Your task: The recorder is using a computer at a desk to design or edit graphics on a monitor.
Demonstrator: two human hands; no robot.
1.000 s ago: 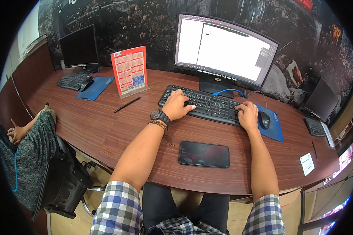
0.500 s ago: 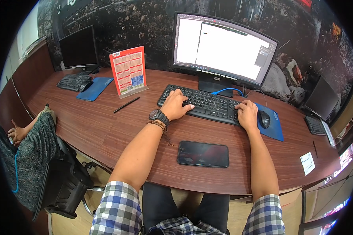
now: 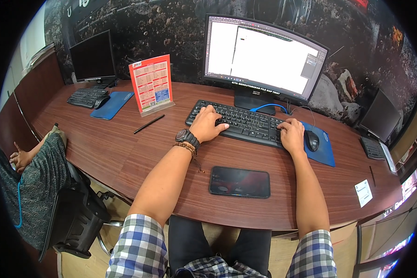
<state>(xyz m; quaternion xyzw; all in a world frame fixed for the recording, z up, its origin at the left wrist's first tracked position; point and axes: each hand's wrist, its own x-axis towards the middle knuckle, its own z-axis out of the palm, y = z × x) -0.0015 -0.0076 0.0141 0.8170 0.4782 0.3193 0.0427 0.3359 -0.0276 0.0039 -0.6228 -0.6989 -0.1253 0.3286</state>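
Note:
A black keyboard [image 3: 248,123] lies on the brown wooden desk, and both of my hands rest on it. My left hand [image 3: 207,125] is at its left end with the fingers on the keys and the thumb stretched out; a dark watch and beaded bracelet circle that wrist. Over the number keys at the right end lies my right hand [image 3: 292,135], fingers apart and bent, holding nothing. Just right of it sits a black mouse [image 3: 312,141] on a blue mouse pad [image 3: 325,155]. Behind the keyboard a lit monitor [image 3: 264,58] shows a mostly white page in a program window.
Between my forearms lies a dark smartphone [image 3: 240,182]. A black pen [image 3: 148,124] and a red-and-white sign stand [image 3: 152,83] are to the left, a white card [image 3: 363,193] to the right. Other dark monitors [image 3: 92,56] stand along the desk. Another person's hand [image 3: 20,157] shows at far left.

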